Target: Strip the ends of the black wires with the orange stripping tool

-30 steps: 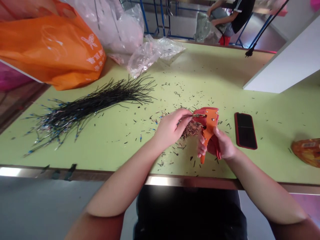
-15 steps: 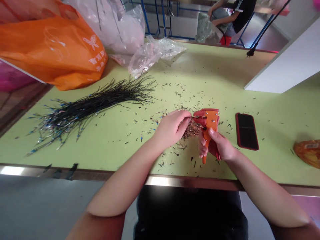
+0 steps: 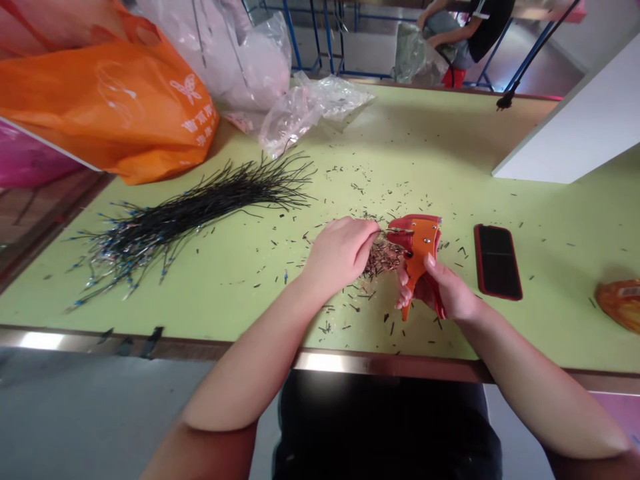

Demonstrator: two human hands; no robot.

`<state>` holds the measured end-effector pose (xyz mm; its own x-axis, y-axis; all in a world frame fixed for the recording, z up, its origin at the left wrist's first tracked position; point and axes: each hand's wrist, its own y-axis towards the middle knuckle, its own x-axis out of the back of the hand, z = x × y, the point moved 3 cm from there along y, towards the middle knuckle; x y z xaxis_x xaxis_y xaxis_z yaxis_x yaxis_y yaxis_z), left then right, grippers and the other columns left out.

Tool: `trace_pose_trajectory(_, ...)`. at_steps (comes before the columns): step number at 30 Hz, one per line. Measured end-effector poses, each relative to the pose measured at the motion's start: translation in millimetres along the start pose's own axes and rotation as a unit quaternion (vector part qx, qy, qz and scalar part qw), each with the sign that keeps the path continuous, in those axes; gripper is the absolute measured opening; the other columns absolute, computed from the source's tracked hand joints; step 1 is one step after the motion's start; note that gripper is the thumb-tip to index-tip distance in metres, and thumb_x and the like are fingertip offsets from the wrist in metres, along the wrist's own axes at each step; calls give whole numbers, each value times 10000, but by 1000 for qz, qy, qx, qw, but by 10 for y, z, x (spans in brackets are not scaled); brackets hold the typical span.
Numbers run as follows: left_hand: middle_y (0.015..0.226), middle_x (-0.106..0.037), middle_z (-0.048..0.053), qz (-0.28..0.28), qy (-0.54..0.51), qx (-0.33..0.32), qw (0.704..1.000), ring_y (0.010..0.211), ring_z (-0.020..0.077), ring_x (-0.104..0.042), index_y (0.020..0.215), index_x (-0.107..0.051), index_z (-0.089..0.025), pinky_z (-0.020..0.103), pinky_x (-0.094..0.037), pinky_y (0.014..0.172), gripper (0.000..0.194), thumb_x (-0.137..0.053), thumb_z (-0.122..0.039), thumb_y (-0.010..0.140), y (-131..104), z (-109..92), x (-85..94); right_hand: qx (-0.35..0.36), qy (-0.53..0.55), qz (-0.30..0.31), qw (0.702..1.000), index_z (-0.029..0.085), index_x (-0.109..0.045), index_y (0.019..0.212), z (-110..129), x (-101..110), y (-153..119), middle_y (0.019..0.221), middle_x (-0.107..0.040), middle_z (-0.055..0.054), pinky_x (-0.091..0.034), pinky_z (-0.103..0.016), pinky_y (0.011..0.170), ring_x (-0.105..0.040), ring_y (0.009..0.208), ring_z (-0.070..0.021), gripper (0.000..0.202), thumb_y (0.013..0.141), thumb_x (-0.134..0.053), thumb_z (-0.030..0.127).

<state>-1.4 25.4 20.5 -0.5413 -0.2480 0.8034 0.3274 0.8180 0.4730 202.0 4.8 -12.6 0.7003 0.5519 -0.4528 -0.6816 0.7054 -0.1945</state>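
My right hand is wrapped round the handles of an orange and red wire stripper. Its jaws point left, toward my left hand, whose thumb and fingers pinch a thin dark wire close to the jaws. Most of that wire is hidden by the fingers. Below the jaws lies a pile of copper-coloured and black clippings. Off to the left, a long bundle of black wires with blue and silvery ends rests on the green table.
An orange bag and clear plastic bags stand at the back left. A phone lies right of the tool, with an orange package beyond. A white panel rises at back right. Across the table sits a person.
The wire stripper's handles, in my right hand, stand wider apart than before. My left hand has shifted slightly and still pinches at the jaws. The whole view has moved a little.
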Motion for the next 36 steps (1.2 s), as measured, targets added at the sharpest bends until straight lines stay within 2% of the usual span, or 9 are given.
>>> trace_pose_trajectory(5, 829, -727, 54, -32, -15, -8, 999, 772, 197, -646, 1010, -670, -212, 347, -505, 718, 219, -461, -248, 1067, -20, 5, 0, 6, 47, -15, 999, 195, -679, 854, 48, 37, 20, 686, -631, -5, -643, -339, 698, -657, 624, -165, 571, 897, -647, 763)
trace_pose_trajectory(8, 846, -741, 53, -47, -31, -15, 998, 768, 182, -653, 1007, -665, -195, 329, -511, 722, 189, -486, -223, 1058, -24, -9, -7, -1, 55, -2, 998, 194, -687, 865, 51, 34, 23, 694, -637, -8, -649, -343, 693, -648, 616, -160, 558, 895, -659, 750)
trace_pose_trajectory(17, 819, -739, 55, -43, -33, -21, 998, 745, 182, -652, 1020, -674, -193, 339, -517, 714, 189, -488, -214, 1052, -33, -39, -46, -28, 37, 24, 999, 178, -697, 894, -10, 3, 2, 696, -678, -16, -655, -333, 705, -699, 641, -165, 520, 941, -651, 693)
trace_pose_trajectory(22, 757, -702, 42, -39, 5, -48, 998, 695, 180, -616, 1012, -676, -190, 332, -505, 684, 197, -483, -161, 1038, -29, -44, -34, -38, 6, 0, 999, 169, -676, 864, -29, 8, -4, 681, -674, -10, -647, -304, 672, -715, 636, -161, 527, 946, -659, 689)
trace_pose_trajectory(29, 713, -670, 29, -24, 74, -81, 994, 687, 189, -589, 962, -677, -198, 331, -475, 663, 227, -496, -62, 963, -16, -16, 18, -29, -67, -44, 996, 190, -586, 718, -40, -7, 34, 575, -532, 47, -594, -279, 552, -578, 490, -118, 562, 915, -686, 706)
trace_pose_trajectory(33, 744, -684, 25, -5, 67, -56, 996, 724, 200, -597, 955, -678, -210, 345, -482, 685, 306, -477, 3, 865, -13, 1, 19, 15, -90, -52, 994, 195, -574, 674, -64, -101, 50, 531, -525, 42, -552, -271, 528, -557, 477, -121, 577, 911, -688, 709)
trace_pose_trajectory(36, 757, -690, 17, -19, 48, -48, 998, 748, 196, -606, 963, -671, -211, 343, -497, 717, 368, -449, 42, 816, -21, -2, 15, 72, -100, -55, 991, 196, -567, 656, -90, -176, 39, 540, -550, 27, -507, -261, 515, -565, 492, -125, 562, 950, -672, 663)
